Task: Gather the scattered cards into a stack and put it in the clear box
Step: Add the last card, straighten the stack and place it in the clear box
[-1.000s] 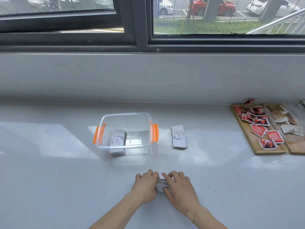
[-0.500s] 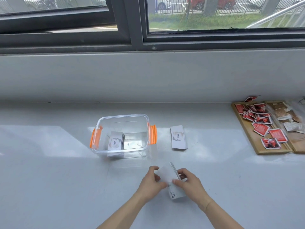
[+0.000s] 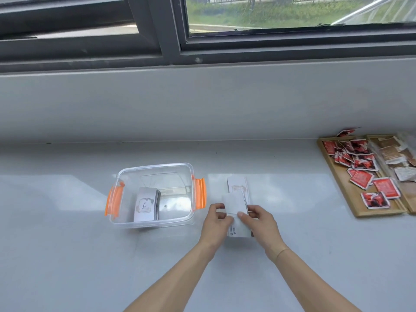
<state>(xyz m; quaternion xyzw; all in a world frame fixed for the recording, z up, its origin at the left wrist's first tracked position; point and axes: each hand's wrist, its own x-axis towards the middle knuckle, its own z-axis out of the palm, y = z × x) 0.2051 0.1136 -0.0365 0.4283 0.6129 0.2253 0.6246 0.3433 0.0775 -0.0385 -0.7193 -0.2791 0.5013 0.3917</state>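
Note:
A clear box (image 3: 155, 170) with orange latches stands on the white counter, holding a stack of cards (image 3: 145, 204) with "love" printed on top. To the right of the box, my left hand (image 3: 216, 224) and my right hand (image 3: 261, 224) both grip a stack of white cards (image 3: 235, 204), tilted up off the counter. Under it lies another white card (image 3: 238, 229) flat on the surface. Behind my hands, a second pile of cards (image 3: 237, 184) rests on the counter, partly hidden by the held stack.
A wooden tray (image 3: 346, 194) with several red packets sits at the right edge, next to a second tray (image 3: 412, 199) with brown and white packets. A grey wall and dark window frame rise behind the counter.
Both hands lifted the gathered cards off the counter and carried them away from me and to the right, toward the pile beside the box. The view shifted slightly downward.

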